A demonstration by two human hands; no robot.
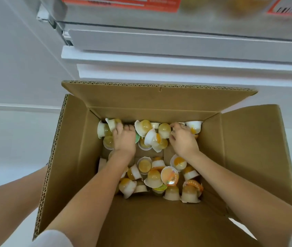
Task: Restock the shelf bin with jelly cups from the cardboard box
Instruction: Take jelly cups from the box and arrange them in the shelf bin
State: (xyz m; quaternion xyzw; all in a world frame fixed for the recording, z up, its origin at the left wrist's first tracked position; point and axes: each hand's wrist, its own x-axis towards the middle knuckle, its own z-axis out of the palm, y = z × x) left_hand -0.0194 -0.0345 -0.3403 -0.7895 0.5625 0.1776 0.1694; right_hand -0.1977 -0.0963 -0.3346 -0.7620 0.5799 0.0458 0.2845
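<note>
Gathering is the step in hand: jelly cups lying loose at the bottom of the cardboard box, mid-frame, are being collected. One cup is gripped by the left hand; the right hand is curled among others, its hold unclear. Next, lifting towards the shelf at the top seems required.

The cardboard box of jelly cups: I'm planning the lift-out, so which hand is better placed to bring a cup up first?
Probably left: the left hand already curls around a cup against the far wall.
</note>
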